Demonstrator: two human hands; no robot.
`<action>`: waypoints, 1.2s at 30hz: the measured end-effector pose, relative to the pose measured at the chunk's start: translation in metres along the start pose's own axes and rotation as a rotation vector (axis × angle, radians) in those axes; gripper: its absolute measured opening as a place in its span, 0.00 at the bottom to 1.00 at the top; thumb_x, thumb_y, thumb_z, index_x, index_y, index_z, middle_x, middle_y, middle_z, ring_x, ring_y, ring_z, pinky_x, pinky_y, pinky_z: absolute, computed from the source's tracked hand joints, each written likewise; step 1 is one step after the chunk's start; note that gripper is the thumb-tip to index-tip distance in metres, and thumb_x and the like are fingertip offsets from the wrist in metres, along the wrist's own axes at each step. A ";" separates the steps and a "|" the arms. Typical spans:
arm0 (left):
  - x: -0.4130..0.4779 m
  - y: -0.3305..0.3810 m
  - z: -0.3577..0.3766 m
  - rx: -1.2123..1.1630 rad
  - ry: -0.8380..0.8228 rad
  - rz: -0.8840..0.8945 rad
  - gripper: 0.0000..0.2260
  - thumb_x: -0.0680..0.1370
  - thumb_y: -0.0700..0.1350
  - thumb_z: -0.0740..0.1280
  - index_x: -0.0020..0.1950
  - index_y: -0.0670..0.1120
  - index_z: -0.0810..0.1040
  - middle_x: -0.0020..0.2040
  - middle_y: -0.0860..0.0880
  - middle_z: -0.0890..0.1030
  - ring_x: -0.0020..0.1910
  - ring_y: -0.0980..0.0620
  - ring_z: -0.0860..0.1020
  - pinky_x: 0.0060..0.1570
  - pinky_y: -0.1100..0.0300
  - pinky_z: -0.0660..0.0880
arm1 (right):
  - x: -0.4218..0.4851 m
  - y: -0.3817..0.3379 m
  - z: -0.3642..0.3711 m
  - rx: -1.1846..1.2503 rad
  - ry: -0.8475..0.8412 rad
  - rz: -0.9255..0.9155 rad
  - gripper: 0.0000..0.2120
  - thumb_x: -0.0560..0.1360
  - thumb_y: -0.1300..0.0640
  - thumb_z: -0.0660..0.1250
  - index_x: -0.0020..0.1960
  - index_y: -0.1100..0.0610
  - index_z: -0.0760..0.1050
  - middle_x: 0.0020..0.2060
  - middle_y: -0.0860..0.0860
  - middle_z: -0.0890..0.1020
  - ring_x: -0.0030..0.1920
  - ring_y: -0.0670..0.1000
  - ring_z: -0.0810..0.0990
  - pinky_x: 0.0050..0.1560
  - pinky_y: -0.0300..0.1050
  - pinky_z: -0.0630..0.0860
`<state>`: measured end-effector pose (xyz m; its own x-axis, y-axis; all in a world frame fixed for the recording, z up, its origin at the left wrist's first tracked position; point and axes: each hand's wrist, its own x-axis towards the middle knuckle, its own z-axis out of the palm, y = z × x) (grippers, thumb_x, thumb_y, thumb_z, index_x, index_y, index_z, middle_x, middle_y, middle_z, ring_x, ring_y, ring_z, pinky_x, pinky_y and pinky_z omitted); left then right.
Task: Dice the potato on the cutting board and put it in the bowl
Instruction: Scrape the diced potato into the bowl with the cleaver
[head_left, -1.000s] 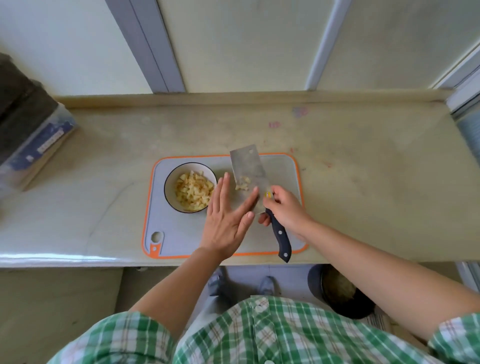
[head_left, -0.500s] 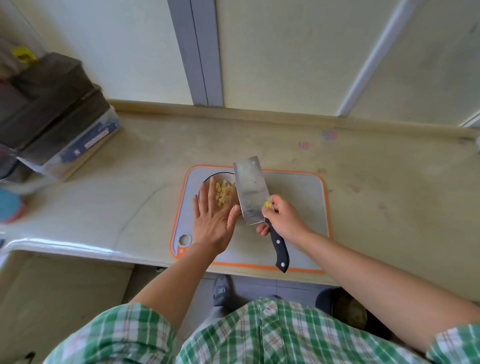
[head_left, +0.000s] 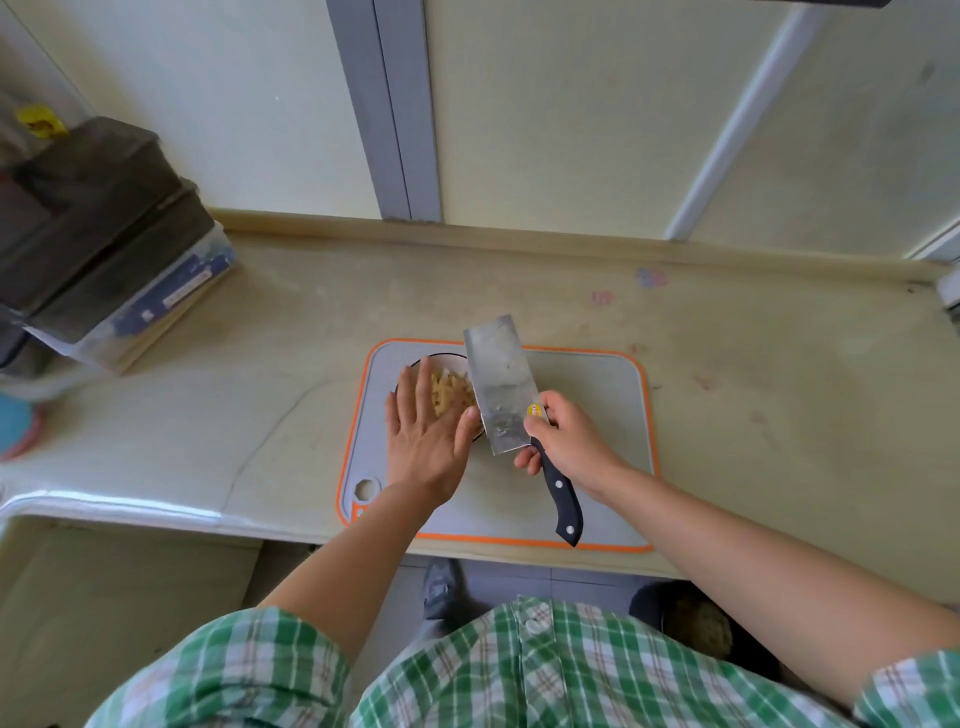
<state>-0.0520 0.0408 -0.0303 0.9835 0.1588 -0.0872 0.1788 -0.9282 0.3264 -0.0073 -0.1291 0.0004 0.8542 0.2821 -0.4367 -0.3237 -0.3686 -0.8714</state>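
Cleaver (head_left: 501, 384) — right hand (head_left: 569, 434) grip clamped on its handle — and flat, straight-fingered left hand (head_left: 423, 441) half-cover bowl (head_left: 441, 356).

Right hand (head_left: 563, 434) grips cleaver (head_left: 501, 384) over bowl (head_left: 415, 366) of diced potato (head_left: 449, 397); left hand (head_left: 423, 439) flat, over bowl.

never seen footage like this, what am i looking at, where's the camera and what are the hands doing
There is no machine here: these are a person's two bare hands. Every picture comes from one wide-angle camera worn on the head and looking down, which is why the checked shirt shows at the bottom. On the counter lies a grey cutting board with an orange edge, and on it stands a bowl of diced potato. The right hand grips a cleaver where the handle meets the blade, with the blade at the bowl's right edge. The left hand is open, fingers straight, over the bowl's near side. Stacked boxes stand far left.
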 end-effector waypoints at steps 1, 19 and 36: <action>-0.001 -0.005 -0.001 0.010 -0.011 -0.031 0.37 0.73 0.67 0.29 0.78 0.58 0.53 0.79 0.50 0.37 0.76 0.48 0.33 0.73 0.50 0.34 | 0.000 0.000 -0.002 0.009 0.011 -0.006 0.04 0.79 0.63 0.56 0.47 0.59 0.67 0.33 0.58 0.78 0.33 0.62 0.80 0.30 0.46 0.73; -0.004 0.017 -0.034 -1.066 0.177 -0.530 0.08 0.77 0.42 0.55 0.41 0.45 0.71 0.34 0.50 0.73 0.35 0.49 0.70 0.36 0.54 0.68 | -0.005 -0.014 0.035 -0.481 -0.138 -0.663 0.21 0.72 0.51 0.63 0.63 0.58 0.75 0.52 0.52 0.71 0.48 0.44 0.72 0.54 0.31 0.67; -0.014 -0.001 -0.052 -1.042 0.186 -0.505 0.09 0.77 0.40 0.54 0.46 0.38 0.73 0.34 0.48 0.73 0.33 0.49 0.70 0.33 0.55 0.68 | 0.007 -0.025 0.040 -0.515 -0.130 -0.434 0.28 0.74 0.38 0.61 0.71 0.46 0.66 0.43 0.48 0.74 0.42 0.48 0.74 0.46 0.43 0.69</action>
<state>-0.0645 0.0567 0.0195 0.7674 0.5573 -0.3169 0.4027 -0.0344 0.9147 -0.0096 -0.0820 0.0100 0.7968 0.5916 -0.1232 0.2992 -0.5634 -0.7701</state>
